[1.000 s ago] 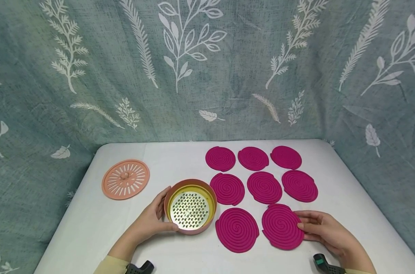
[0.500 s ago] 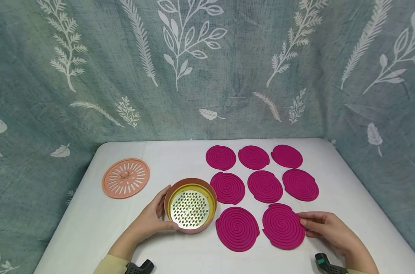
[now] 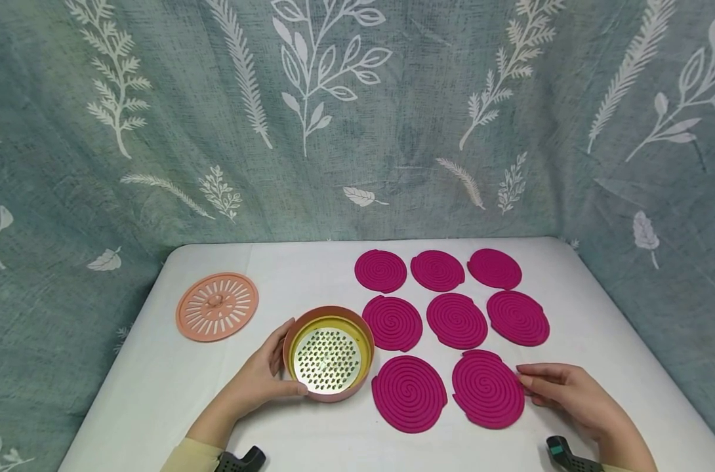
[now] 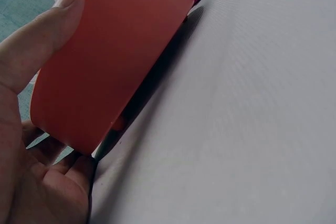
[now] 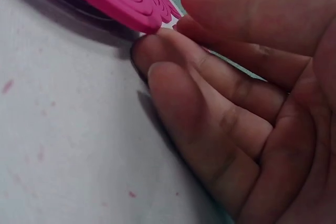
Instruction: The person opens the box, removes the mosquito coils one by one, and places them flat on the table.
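My left hand (image 3: pixel 265 377) grips the side of a round terracotta-coloured bowl (image 3: pixel 366 328), thumb at the near rim and fingers behind. Inside it sit a yellow ring and a metal grater disc (image 3: pixel 326 360). The left wrist view shows the bowl's smooth outer wall (image 4: pixel 115 51). At the right, my right hand (image 3: pixel 576 396) is beside the nearest right magenta spiral coaster (image 3: pixel 487 390), its fingers loosely bent. In the right wrist view, one fingertip is at or just under the coaster's edge (image 5: pixel 131 14), while the thumb is apart from it. Whether they touch is unclear.
Several more magenta spiral coasters (image 3: pixel 409 394) lie in rows on the white table (image 3: pixel 310 432). A slotted peach disc with a centre knob (image 3: pixel 217 308) lies at the far left. Patterned green cloth (image 3: pixel 357 131) hangs behind the table.
My right hand has let go of the coaster's edge and drawn slightly to the right. The coaster stays nearly where it was. My left hand keeps its grip on the bowl.
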Demonstrator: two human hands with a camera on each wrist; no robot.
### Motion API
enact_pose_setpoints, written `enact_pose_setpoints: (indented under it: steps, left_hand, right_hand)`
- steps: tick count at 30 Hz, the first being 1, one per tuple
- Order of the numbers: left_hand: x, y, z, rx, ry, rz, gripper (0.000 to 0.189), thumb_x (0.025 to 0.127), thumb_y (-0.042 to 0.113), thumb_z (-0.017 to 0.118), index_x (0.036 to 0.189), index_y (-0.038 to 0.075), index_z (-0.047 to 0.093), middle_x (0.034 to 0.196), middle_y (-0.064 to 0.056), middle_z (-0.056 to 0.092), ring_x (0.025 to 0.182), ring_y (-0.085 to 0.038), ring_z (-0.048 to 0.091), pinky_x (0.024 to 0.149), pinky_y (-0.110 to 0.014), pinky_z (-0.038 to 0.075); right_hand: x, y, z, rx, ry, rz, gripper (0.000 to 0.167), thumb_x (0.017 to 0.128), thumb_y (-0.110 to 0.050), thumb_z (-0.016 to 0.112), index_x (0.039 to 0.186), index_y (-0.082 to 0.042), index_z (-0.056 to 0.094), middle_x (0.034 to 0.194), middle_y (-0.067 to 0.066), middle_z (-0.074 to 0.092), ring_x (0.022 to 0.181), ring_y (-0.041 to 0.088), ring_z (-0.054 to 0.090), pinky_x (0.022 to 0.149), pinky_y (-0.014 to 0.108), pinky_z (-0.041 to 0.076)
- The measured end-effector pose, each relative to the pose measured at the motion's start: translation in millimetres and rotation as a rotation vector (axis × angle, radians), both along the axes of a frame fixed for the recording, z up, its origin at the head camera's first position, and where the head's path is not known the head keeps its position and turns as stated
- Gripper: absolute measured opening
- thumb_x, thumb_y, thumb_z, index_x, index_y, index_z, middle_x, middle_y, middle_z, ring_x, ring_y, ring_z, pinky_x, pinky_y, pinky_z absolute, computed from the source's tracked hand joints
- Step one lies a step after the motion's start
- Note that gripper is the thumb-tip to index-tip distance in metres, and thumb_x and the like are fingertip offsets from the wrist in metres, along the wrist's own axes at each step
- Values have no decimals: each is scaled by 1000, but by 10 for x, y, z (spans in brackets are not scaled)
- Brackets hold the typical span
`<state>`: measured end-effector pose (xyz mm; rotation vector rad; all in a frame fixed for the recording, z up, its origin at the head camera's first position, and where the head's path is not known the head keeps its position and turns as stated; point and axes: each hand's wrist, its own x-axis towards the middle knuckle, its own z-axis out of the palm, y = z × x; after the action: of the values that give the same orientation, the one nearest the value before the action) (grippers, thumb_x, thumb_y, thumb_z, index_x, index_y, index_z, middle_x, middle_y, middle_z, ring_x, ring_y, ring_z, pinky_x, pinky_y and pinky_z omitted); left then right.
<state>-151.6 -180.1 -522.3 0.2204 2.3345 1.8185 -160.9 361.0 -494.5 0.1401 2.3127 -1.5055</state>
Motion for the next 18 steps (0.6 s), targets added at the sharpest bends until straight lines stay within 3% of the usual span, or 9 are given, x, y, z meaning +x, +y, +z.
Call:
enact_pose_setpoints:
  steps: [7,18]
  left_hand:
    - [-13,19,17,-13,-4,15,122,59,22,97,157,24,24,161,-1,24,147,-18,21,113,-23,26]
    - [-31,13,-22,28,-18,-2,121,61,20,97,157,23,24,161,0,24,147,-17,19,114,-23,24]
  right_hand:
    - [-18,25,-19,22,46,-37,51,95,-19,68,130,15,55,117,19,68,92,18,70,77,33,62]
    - [5,39,-44,-6,-10,-98,55,93,-24,70,131,13,55,117,15,69,95,19,70,80,32,61]
